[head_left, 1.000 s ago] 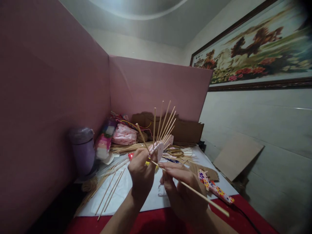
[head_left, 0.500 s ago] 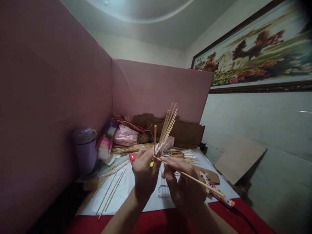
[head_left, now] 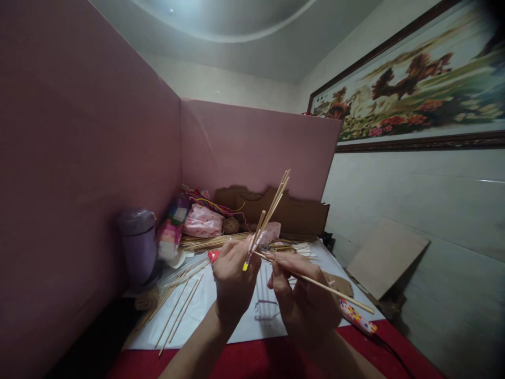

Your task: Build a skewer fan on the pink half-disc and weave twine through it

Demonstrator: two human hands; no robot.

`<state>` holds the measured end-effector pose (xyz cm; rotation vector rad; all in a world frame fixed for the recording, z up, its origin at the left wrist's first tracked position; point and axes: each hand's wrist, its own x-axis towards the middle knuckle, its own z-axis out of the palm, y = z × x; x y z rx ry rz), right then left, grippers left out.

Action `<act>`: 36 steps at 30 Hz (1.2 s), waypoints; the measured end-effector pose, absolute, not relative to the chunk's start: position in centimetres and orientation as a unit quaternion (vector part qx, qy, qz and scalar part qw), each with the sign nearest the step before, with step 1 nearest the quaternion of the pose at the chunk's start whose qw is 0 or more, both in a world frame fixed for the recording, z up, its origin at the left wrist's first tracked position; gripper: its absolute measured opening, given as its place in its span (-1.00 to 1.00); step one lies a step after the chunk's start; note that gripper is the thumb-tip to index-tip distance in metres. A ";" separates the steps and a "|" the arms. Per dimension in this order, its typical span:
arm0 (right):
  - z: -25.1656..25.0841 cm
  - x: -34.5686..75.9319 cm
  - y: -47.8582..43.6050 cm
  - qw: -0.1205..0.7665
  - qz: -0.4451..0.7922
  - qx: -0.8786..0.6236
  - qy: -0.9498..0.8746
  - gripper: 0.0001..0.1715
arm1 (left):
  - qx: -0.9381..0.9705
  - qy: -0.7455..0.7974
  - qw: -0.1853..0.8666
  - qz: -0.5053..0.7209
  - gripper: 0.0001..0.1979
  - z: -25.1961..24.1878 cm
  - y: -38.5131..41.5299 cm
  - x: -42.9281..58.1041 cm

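Note:
In my left hand [head_left: 235,276] is a bundle of thin wooden sticks [head_left: 272,208], its upper ends pointing up and away to the right. A pale wrapping shows round the sticks just above my fingers, and a small yellow piece [head_left: 245,266] sits at the lower end. My right hand [head_left: 305,292] pinches a single wooden stick [head_left: 331,289], which slants down to the right. The tip of that stick meets or lies very near the wrapped part of the bundle; my fingers partly hide the spot.
Loose sticks [head_left: 179,310] lie on the white sheet [head_left: 213,316] at the left. A purple cup [head_left: 138,247] and a ball of twine [head_left: 231,226] stand farther back. A patterned corded tool [head_left: 358,316] rests right of my hand, before torn cardboard [head_left: 307,218].
The bundle has turned, so its sticks now overlap into a narrower group. My right hand and its stick have shifted slightly right and down.

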<state>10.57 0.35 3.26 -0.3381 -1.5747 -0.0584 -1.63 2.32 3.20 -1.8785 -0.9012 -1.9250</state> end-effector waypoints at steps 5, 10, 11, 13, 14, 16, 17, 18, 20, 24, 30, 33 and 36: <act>3.3 10.4 0.5 0.688 -0.035 -0.134 -0.713 -0.54 | -0.660 -0.309 0.155 -0.667 -0.81 3.4 2.2 -1.6; 3.5 10.3 0.6 0.725 0.045 -0.143 -0.672 -0.61 | -0.663 -0.301 0.162 -0.666 -0.80 3.2 2.4 -1.8; 3.5 10.3 0.6 0.735 0.055 -0.144 -0.660 -0.63 | -0.666 -0.299 0.161 -0.664 -0.78 3.2 2.5 -1.9; 3.7 10.1 0.4 0.753 0.074 -0.145 -0.637 -0.67 | -0.675 -0.295 0.158 -0.657 -0.75 3.1 2.6 -2.1; 3.7 10.0 0.4 0.759 0.084 -0.145 -0.629 -0.69 | -0.680 -0.292 0.157 -0.654 -0.74 3.2 2.6 -2.2; 3.8 9.9 0.4 0.761 0.101 -0.146 -0.624 -0.71 | -0.686 -0.284 0.154 -0.652 -0.74 3.3 2.7 -2.2; 3.8 9.8 0.4 0.760 0.104 -0.148 -0.624 -0.73 | -0.686 -0.280 0.151 -0.654 -0.74 3.3 2.7 -2.3; 3.9 9.8 0.5 0.759 0.104 -0.152 -0.625 -0.74 | -0.686 -0.277 0.148 -0.657 -0.75 3.4 2.7 -2.2; 3.8 9.7 0.6 0.763 0.099 -0.159 -0.619 -0.75 | -0.684 -0.277 0.135 -0.661 -0.77 3.5 2.7 -2.2; 3.9 9.7 0.3 0.759 0.063 -0.141 -0.632 -0.67 | -0.664 -0.298 0.119 -0.676 -0.89 3.6 2.6 -2.0; 4.0 9.6 -0.9 0.669 -0.101 -0.150 -0.721 -0.59 | -0.646 -0.326 0.086 -0.685 -0.82 3.6 2.1 -1.9; 3.8 9.5 -0.9 0.653 -0.138 -0.152 -0.729 -0.60 | -0.639 -0.334 0.074 -0.689 -0.82 3.5 1.9 -2.0; 3.7 9.4 -0.5 0.651 -0.153 -0.152 -0.727 -0.63 | -0.633 -0.337 0.080 -0.692 -0.81 3.4 1.9 -2.0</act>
